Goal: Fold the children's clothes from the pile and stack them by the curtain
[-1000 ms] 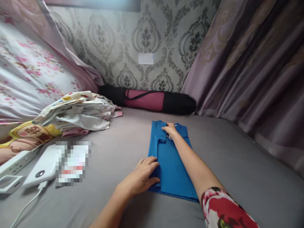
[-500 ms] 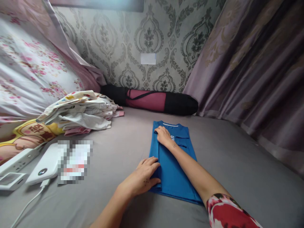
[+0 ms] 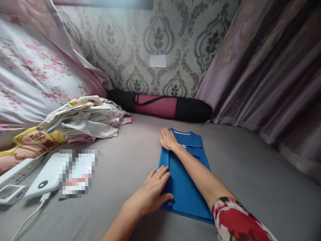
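Note:
A blue T-shirt (image 3: 188,190) lies on the bed with its sides folded inward, its collar toward the wall. White lettering on its chest is partly covered by my right forearm. My right hand (image 3: 168,139) rests flat on the shirt's upper left edge, fingers stretched out. Lower down, my left hand (image 3: 156,189) lies on the left folded edge with its thumb apart from the fingers. Neither hand grips the cloth.
A pile of folded clothes (image 3: 87,117) sits at the left on the grey bedsheet (image 3: 125,160). Nearer are a white power bank (image 3: 46,175) with a cable and a power strip (image 3: 21,170). A black and maroon long bag (image 3: 155,106) lies along the wall; curtains hang both sides.
My right hand has gone from bent fingers at the shirt's upper left edge to lying flat there, slightly farther left. My left hand stays on the lower left edge. The view has shifted slightly.

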`<state>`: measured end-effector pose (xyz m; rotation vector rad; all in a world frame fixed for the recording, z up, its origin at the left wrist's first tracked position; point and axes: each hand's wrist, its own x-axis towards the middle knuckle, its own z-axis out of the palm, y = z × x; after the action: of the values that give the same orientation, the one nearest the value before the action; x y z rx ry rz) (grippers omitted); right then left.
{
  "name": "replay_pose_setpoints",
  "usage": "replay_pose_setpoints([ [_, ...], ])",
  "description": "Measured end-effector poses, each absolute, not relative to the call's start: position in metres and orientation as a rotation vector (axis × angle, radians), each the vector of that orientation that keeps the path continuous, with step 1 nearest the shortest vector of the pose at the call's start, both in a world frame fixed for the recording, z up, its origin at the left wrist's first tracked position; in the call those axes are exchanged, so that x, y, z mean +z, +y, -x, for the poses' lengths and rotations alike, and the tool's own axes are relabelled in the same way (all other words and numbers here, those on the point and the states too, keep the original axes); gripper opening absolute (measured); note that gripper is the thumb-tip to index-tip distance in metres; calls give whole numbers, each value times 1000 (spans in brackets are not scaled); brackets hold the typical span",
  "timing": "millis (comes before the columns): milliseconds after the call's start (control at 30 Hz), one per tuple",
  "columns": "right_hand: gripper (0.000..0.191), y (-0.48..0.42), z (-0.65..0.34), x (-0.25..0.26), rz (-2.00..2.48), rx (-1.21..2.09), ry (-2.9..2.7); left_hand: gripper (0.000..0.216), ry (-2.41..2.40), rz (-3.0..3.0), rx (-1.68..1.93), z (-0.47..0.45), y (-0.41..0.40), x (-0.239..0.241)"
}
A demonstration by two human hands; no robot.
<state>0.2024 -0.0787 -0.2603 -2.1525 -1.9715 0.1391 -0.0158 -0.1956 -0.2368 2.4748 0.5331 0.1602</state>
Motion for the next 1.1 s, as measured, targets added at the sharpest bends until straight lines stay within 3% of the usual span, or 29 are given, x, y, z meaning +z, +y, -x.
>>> replay_pose_setpoints([
  [367,62,-66,-206,-280,2230,206,-1902,64,537,-2453,19,18,-191,-237],
  [600,60,-77,-209,-257,2188,344,-1827,31,691,-2352,431,12,-185,-239],
  [800,63,-95,-194,-262,2189,251,-1856,34,1060,-2170,698,10,-173,-241],
  [1100,63,-98,-183,-278,2222,249,-1845,34,1075,-2178,706,7,-173,-245],
])
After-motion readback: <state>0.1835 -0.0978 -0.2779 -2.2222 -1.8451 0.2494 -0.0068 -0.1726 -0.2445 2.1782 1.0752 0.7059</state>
